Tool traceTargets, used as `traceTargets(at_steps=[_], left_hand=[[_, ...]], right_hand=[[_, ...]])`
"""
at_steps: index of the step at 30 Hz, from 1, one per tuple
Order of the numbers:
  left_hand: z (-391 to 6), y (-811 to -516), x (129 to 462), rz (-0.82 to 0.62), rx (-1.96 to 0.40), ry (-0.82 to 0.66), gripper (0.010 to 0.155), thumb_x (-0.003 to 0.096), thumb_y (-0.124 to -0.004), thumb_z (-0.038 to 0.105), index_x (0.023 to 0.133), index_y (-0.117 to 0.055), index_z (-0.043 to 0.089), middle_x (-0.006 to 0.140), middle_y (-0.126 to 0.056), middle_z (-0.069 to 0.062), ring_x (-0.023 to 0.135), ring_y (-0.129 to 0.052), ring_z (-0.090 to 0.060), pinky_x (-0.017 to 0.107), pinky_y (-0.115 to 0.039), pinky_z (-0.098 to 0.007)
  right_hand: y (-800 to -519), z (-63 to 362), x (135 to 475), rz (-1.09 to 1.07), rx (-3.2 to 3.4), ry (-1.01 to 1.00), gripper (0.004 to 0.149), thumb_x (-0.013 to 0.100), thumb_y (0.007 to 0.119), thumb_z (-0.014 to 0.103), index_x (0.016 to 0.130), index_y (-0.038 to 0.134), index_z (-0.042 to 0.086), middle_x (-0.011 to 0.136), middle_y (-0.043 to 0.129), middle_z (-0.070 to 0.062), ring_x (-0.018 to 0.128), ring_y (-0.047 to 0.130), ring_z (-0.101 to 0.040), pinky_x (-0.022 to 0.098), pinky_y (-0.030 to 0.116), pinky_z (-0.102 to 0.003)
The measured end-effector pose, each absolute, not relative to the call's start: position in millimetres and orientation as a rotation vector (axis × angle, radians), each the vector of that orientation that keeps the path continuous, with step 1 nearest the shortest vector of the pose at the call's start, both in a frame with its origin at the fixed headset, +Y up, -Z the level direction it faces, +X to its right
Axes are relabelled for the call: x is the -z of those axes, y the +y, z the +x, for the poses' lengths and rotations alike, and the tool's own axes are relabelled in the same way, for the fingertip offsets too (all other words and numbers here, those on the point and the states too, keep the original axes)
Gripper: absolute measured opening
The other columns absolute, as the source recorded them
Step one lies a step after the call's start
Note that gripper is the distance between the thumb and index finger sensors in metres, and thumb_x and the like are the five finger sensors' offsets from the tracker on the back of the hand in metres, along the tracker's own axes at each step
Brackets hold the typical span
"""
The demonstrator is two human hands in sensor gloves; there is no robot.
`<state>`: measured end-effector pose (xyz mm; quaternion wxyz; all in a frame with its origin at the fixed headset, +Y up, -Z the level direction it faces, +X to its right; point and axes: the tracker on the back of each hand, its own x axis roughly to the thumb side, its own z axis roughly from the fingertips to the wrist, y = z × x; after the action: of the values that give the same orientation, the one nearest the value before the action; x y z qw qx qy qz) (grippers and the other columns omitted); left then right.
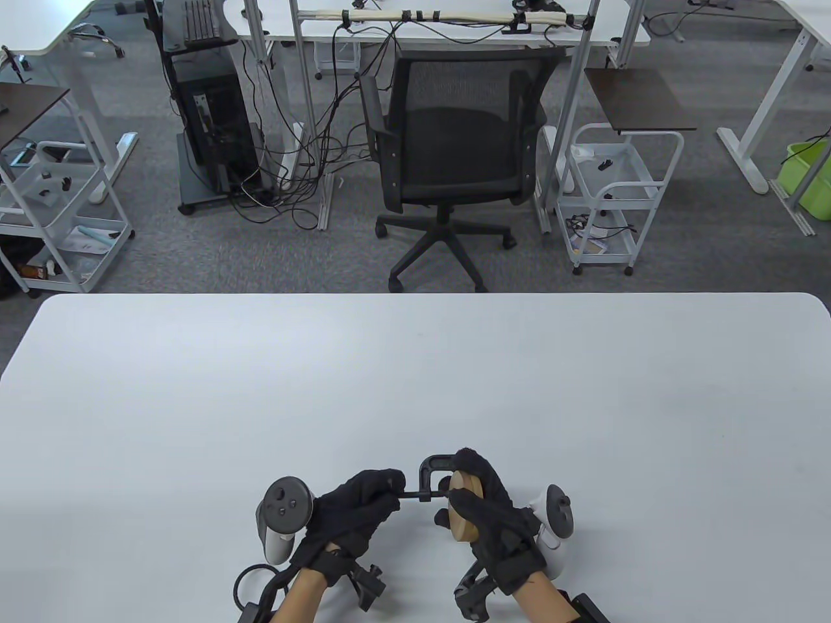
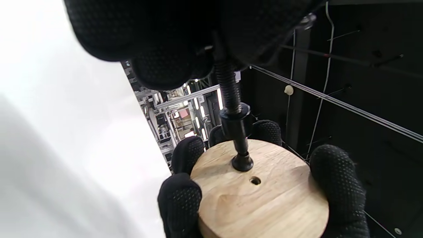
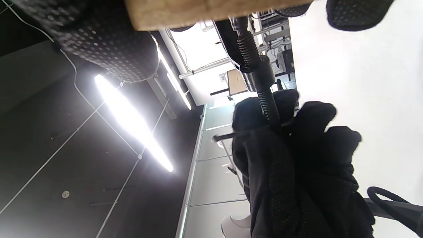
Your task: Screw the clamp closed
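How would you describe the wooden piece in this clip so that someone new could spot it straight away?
Look at the near edge of the white table, where two black-gloved hands meet. The right hand holds a pale round wooden disc on edge inside a black C-clamp, while the left hand grips the screw handle. It is the only light, wood-coloured thing among black gloves and metal, with a small hole beside the screw pad.

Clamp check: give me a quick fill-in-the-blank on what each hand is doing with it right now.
1. The right hand holds a round ____ disc.
2. The clamp has its screw tip on the disc's flat ____.
3. The ____ hand grips the screw's handle end.
4. A small ____ sits in the disc beside the screw tip.

Missing words: wooden; face; left; hole
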<state>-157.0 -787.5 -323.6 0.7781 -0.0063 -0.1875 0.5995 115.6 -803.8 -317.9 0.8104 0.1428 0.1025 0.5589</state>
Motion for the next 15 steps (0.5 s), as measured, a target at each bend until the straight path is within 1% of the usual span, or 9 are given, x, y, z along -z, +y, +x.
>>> traceTargets(at_steps=[2,5,6,7,9,10,11,12,15], left_hand=[[-159,-790,323,-0.027,-1.263,-0.346,0.065,0.0488,-0.084,0.046,0.105,-0.068,0.016,0.096,-0.081,-0.018,0.065,-0.094,-0.034,0.041,-0.084,-0.041],[-164,-795,324,-0.064,-1.207,-0.28,0.072,0.0497,-0.08,0.055,0.105,-0.066,0.012,0.095,-0.08,-0.022,0.059,-0.096,-0.033,0.037,-0.085,-0.039],[-164,-796,325,-0.069,-1.204,-0.271,0.072,0.0493,-0.079,0.058,0.103,-0.068,0.01,0.093,-0.081,-0.022,0.056,-0.096,-0.032,0.034,-0.085,-0.038],[-165,-797,325,-0.084,-1.2,-0.246,0.071,0.0497,-0.077,0.06,0.098,-0.074,0.009,0.089,-0.085,-0.022,0.054,-0.097,-0.032,0.033,-0.085,-0.038],[-166,-800,325,-0.116,-1.213,-0.227,0.066,0.0508,-0.072,0.064,0.081,-0.089,0.008,0.072,-0.097,-0.018,0.043,-0.101,-0.031,0.025,-0.086,-0.037],[-165,-801,325,-0.139,-1.22,-0.228,0.066,0.051,-0.07,0.066,0.074,-0.094,0.008,0.065,-0.101,-0.017,0.037,-0.102,-0.029,0.021,-0.087,-0.037],[-164,-802,326,-0.181,-1.231,-0.238,0.067,0.0518,-0.068,0.067,0.07,-0.096,0.009,0.062,-0.103,-0.016,0.034,-0.103,-0.029,0.019,-0.087,-0.036],[-163,-804,326,-0.227,-1.246,-0.247,0.068,0.0521,-0.066,0.068,0.068,-0.097,0.009,0.061,-0.103,-0.016,0.034,-0.103,-0.029,0.018,-0.087,-0.036],[-160,-808,325,-0.261,-1.299,-0.25,0.073,0.0529,-0.066,0.068,0.073,-0.095,0.004,0.065,-0.102,-0.017,0.036,-0.103,-0.029,0.02,-0.087,-0.036]], right_hand=[[-803,117,318,0.303,-1.189,0.211,0.075,0.05,0.09,0.052,0.107,0.052,0.021,0.114,0.04,-0.003,0.093,0.046,-0.054,0.053,0.063,-0.07],[-801,120,318,0.291,-1.184,0.194,0.076,0.05,0.09,0.052,0.107,0.052,0.021,0.114,0.04,-0.003,0.093,0.046,-0.054,0.053,0.063,-0.07],[-801,121,319,0.295,-1.183,0.189,0.076,0.05,0.09,0.052,0.107,0.052,0.021,0.114,0.04,-0.003,0.093,0.046,-0.054,0.053,0.063,-0.07],[-800,122,319,0.293,-1.182,0.188,0.076,0.05,0.09,0.052,0.107,0.052,0.021,0.114,0.039,-0.003,0.093,0.045,-0.054,0.053,0.063,-0.07],[-800,123,319,0.291,-1.18,0.18,0.075,0.05,0.09,0.052,0.107,0.052,0.021,0.114,0.04,-0.003,0.093,0.046,-0.054,0.053,0.063,-0.07],[-800,123,320,0.29,-1.179,0.18,0.076,0.05,0.09,0.052,0.107,0.052,0.021,0.114,0.04,-0.003,0.093,0.045,-0.054,0.053,0.063,-0.07],[-800,123,320,0.291,-1.178,0.182,0.075,0.05,0.09,0.052,0.107,0.052,0.021,0.114,0.039,-0.003,0.093,0.046,-0.054,0.053,0.063,-0.07],[-800,122,319,0.294,-1.179,0.187,0.076,0.05,0.09,0.052,0.107,0.052,0.021,0.114,0.039,-0.003,0.093,0.046,-0.054,0.053,0.063,-0.07],[-800,119,318,0.315,-1.182,0.212,0.076,0.05,0.09,0.052,0.107,0.051,0.021,0.114,0.039,-0.003,0.093,0.045,-0.054,0.053,0.063,-0.07]])
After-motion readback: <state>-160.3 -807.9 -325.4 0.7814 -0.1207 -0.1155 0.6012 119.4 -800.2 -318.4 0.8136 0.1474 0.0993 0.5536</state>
